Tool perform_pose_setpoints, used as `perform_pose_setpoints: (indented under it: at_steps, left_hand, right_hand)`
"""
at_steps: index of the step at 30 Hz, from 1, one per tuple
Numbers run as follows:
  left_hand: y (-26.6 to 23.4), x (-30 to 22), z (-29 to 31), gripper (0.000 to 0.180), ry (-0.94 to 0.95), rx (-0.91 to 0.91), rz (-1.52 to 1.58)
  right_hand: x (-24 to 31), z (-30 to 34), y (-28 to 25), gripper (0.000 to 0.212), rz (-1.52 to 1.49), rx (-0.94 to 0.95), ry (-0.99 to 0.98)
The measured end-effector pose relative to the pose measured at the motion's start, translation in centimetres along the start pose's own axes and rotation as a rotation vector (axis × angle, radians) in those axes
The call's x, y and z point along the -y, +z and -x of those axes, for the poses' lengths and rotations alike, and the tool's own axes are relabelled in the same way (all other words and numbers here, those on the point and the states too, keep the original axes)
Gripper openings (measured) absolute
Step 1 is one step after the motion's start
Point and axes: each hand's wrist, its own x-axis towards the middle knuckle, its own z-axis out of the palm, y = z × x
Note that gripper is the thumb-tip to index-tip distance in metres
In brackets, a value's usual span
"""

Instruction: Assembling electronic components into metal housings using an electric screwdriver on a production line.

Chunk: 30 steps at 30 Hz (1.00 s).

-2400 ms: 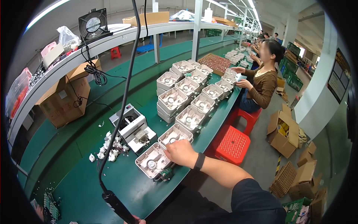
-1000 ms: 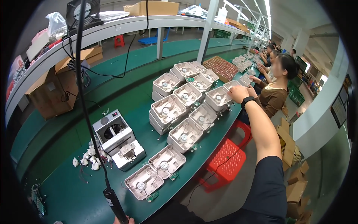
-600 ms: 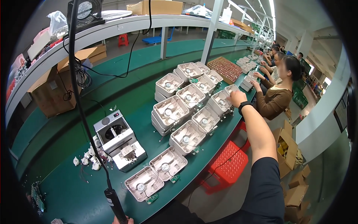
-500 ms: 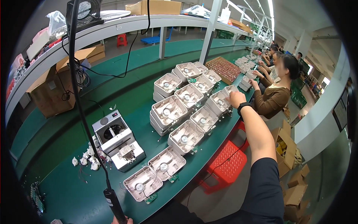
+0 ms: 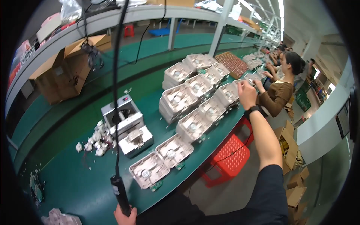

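Note:
My left hand (image 5: 125, 215), at the lower edge, is closed round the black handle of a corded electric screwdriver (image 5: 120, 190). The tool stands nearly upright, its thick cable rising from the top; its lower end is hidden. My right arm reaches far out over the bench edge. My right hand (image 5: 246, 95) has curled fingers beside an open pale plastic housing (image 5: 227, 93); whatever they hold is hidden. More open housings (image 5: 180, 98) lie in rows and stacks. In the near pair, a housing (image 5: 149, 171) contains a round white part and wires, with a green circuit board (image 5: 156, 185) outside it.
A grey device (image 5: 125, 122) stands on the green bench (image 5: 93, 187) beside small white round parts (image 5: 98, 139). Behind are a cardboard box (image 5: 62, 80) and a metal shelf frame (image 5: 172, 34). A red stool (image 5: 230, 161) and a co-worker in brown (image 5: 276, 98) are at the right.
The view has shifted, so the bench contents appear farther right. More of my left hand shows on the screwdriver. My right hand has drawn slightly back from the far housing.

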Motion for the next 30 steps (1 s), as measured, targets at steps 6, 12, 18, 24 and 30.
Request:
perform_pose_setpoints:
  at_steps: [6, 12, 18, 24, 30]
  left_hand:
    - [-0.3, 0.3, -0.7, 0.019, 0.111, -0.05, -0.097]
    - [-0.2, 0.3, -0.6, 0.019, 0.179, -0.014, -0.041]
    - [-0.8, -0.8, 0.9, 0.019, 0.153, -0.054, 0.047]
    - [-1.1, 0.1, 0.8, 0.019, 0.081, -0.042, 0.242]
    - [-1.9, 0.4, 0.7, 0.028, 0.065, 0.044, 0.183]
  right_hand:
    - [17.5, 13.4, -11.0, 0.02, -0.715, 0.018, -0.616]
    - [25.2, 21.4, -10.6, 0.031, -0.503, 0.456, -0.641]
    - [27.3, 24.8, -9.7, 0.029, -0.549, 0.579, -0.565]
    - [26.0, 22.8, -18.2, 0.026, -0.611, 0.492, -0.561]
    - [20.4, 14.2, -18.4, 0.025, -0.428, 0.257, -0.478]
